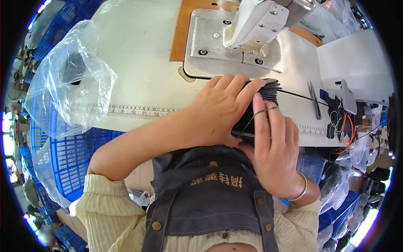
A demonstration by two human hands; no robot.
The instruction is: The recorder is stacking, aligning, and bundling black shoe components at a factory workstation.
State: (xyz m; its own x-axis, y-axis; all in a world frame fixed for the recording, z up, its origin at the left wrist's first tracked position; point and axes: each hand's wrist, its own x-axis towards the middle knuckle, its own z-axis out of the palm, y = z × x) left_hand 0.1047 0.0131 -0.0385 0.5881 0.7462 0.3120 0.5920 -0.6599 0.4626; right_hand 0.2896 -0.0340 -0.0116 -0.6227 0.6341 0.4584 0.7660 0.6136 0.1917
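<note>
Head view showed the white worktop [138, 50] with a sewing machine [252, 29] at its far side and a clear plastic bag [69, 84] at its left edge over a blue crate [71, 155]. Left hand [218, 111] was wrapped over a stack of black pieces [262, 98] at the worktop's near edge, fingers curled on top. Right hand [273, 155] lay against the stack's near right side, fingers extended, with a thin elastic band [264, 111] looped over two fingers. Scissors [314, 98] lay to the right, apart.
</note>
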